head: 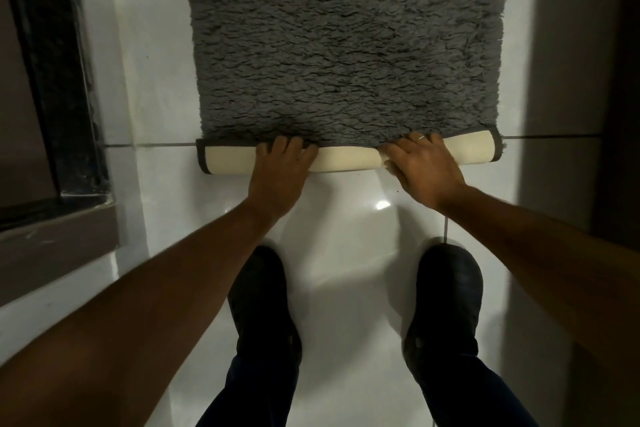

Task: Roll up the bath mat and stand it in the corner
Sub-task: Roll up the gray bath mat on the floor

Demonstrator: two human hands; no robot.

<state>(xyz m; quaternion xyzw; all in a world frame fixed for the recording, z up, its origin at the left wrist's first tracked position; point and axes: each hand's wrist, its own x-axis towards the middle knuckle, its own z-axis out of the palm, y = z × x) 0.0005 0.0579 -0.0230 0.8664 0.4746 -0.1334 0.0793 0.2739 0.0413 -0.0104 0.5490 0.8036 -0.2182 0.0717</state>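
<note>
A shaggy dark grey bath mat (pixel 346 45) lies flat on the white tiled floor and runs away from me. Its near edge is turned over into a thin roll (pixel 346 158) that shows the cream backing and a dark border at both ends. My left hand (pixel 280 166) presses on the roll left of its middle, fingers curled over the top. My right hand (pixel 422 163), with a ring on one finger, grips the roll right of its middle. Both forearms reach down from the bottom corners.
My two feet in dark shoes (pixel 263 305) (pixel 446 302) stand on the glossy white tiles (pixel 346 236) just behind the roll. A dark door frame and a grey threshold (pixel 59 229) lie at the left. A dark wall or door (pixel 620 114) borders the right.
</note>
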